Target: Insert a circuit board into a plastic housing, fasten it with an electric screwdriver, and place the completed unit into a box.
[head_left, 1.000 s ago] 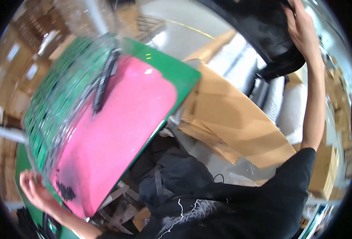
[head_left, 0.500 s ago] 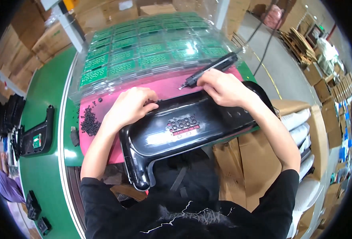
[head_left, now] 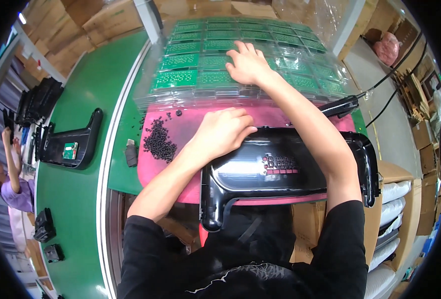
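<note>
A black plastic housing point(head_left: 240, 169) with a row of small cutouts lies on the pink mat point(head_left: 185, 119) in front of me. My left hand point(head_left: 225, 132) grips its far edge, fingers curled and thumb along the rim. Beyond it, my right hand point(head_left: 249, 64) reaches over the green circuit boards point(head_left: 178, 77) in stacked clear plastic trays point(head_left: 215, 93). Its fingers are apart and it holds nothing. My right forearm covers part of the housing. A black electric screwdriver point(head_left: 339, 106) lies on the mat's right side, its tip partly hidden by that arm.
Small black parts point(head_left: 159, 141) lie heaped at the mat's left. On the green bench point(head_left: 81, 209) rests another black housing point(head_left: 83, 134) with a circuit board point(head_left: 70, 150) in it. A person in purple point(head_left: 18, 194) works at far left. A carton point(head_left: 405, 214) with wrapped goods stands at right.
My right hand has left the screwdriver and the housing's far edge and moved out over the boards. The housing sits nearer, with my left hand still at its edge. The view has shifted left.
</note>
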Demonstrator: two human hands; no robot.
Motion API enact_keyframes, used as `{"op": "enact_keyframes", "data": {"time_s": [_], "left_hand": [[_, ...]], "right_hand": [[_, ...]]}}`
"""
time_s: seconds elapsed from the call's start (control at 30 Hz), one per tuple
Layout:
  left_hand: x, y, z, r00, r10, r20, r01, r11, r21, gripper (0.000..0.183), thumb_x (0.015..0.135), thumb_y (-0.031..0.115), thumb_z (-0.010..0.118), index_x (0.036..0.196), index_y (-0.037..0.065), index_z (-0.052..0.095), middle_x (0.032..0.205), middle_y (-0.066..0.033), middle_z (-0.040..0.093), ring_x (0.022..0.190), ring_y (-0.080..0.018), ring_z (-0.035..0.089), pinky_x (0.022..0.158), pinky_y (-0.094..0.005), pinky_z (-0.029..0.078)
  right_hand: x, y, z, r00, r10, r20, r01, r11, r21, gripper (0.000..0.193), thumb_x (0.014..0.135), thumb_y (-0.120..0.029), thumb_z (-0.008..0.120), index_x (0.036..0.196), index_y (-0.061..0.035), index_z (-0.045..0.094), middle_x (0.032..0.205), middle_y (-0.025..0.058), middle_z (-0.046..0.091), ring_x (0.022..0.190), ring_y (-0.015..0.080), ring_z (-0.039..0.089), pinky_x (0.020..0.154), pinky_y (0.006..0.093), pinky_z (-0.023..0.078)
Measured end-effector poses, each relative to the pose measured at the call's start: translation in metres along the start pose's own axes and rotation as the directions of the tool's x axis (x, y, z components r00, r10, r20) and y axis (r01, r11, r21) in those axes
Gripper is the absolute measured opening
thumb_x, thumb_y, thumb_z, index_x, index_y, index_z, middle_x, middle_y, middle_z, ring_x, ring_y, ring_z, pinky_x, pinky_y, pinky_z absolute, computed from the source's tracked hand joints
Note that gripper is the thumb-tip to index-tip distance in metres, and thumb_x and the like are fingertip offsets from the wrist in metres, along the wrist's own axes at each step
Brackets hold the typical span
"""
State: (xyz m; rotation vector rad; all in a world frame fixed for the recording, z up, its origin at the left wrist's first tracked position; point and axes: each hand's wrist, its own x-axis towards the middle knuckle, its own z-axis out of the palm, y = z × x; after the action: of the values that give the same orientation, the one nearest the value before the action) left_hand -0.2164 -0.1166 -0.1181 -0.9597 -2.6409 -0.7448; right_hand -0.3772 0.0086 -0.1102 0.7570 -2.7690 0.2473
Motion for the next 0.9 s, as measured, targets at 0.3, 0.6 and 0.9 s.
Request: {"op": "enact_keyframes", "data": {"time_s": [0.3, 0.6, 0.9], "left_hand": [[-0.004, 0.001, -0.007, 1.000, 0.017, -0.011, -0.017, 1.000, 0.004, 0.022, 0.090, 0.025, 0.067, 0.088, 0.003, 0.069, 0.084, -0.0100, 0.064, 0.083, -0.0300, 0.065, 0.070, -0.0427, 0.054], [0.006, 0.010, -0.036, 0.833, 0.069, -0.549, 0.047, 0.980, 0.194, 0.073, 0.068, 0.000, 0.082, 0.135, 0.015, 0.058, 0.131, -0.0110, 0.054, 0.121, -0.0322, 0.050, 0.102, -0.0427, 0.043], [0.002, 0.033, -0.031, 0.900, 0.196, -0.389, -0.202, 0.979, 0.026, 0.067, 0.061, 0.005, 0.085, 0.124, 0.007, 0.064, 0.117, -0.0111, 0.063, 0.114, -0.0329, 0.058, 0.096, -0.0427, 0.050]], "right_hand": [[0.003, 0.001, -0.008, 0.938, -0.255, -0.236, 0.225, 0.963, -0.147, 0.037, 0.090, -0.011, 0.056, 0.126, -0.0001, 0.058, 0.140, 0.0124, 0.051, 0.135, 0.0261, 0.042, 0.111, 0.0515, 0.030], [-0.108, 0.001, -0.095, 0.807, -0.146, -0.572, 0.405, 0.842, 0.357, 0.021, 0.082, 0.009, 0.059, 0.100, 0.0004, 0.066, 0.102, 0.0133, 0.068, 0.099, 0.0324, 0.065, 0.084, 0.0386, 0.053], [-0.195, 0.005, -0.130, 0.873, 0.034, -0.486, 0.213, 0.870, 0.445, 0.011, 0.088, -0.001, 0.067, 0.099, -0.0007, 0.068, 0.091, 0.0113, 0.070, 0.081, 0.0271, 0.069, 0.072, 0.0317, 0.055]]}}
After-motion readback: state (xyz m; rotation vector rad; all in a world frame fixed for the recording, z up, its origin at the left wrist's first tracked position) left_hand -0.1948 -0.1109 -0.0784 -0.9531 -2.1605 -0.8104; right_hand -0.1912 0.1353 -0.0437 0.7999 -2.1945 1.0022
